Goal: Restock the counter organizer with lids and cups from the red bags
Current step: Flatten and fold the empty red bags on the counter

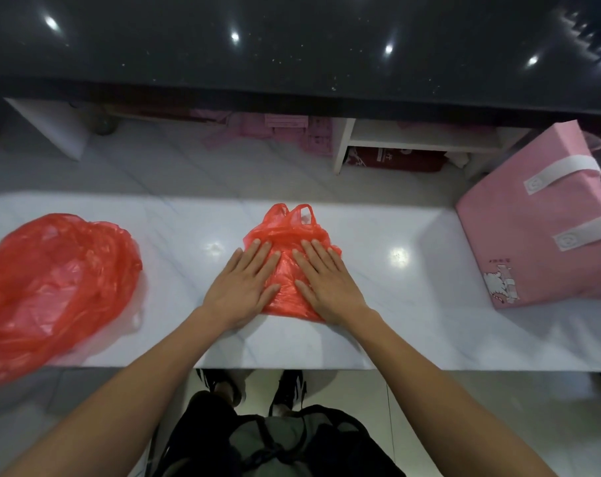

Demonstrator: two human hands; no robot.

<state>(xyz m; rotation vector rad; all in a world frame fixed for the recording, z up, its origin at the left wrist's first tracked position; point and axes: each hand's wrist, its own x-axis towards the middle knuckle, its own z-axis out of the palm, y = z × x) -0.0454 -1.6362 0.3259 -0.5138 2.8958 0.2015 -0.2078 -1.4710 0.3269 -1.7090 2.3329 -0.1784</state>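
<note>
Both palms are pressing the small red bag (pixel 285 270) flat on the white counter (pixel 412 287): our left hand (pixel 245 287) and right hand (pixel 326 284) are lying side by side, fingers straight and slightly spread, bag handles pointing away from us.

2 red bags (pixel 285 235); pink tote (pixel 533 235), white straps; white marbled counter (pixel 412 287).
</note>
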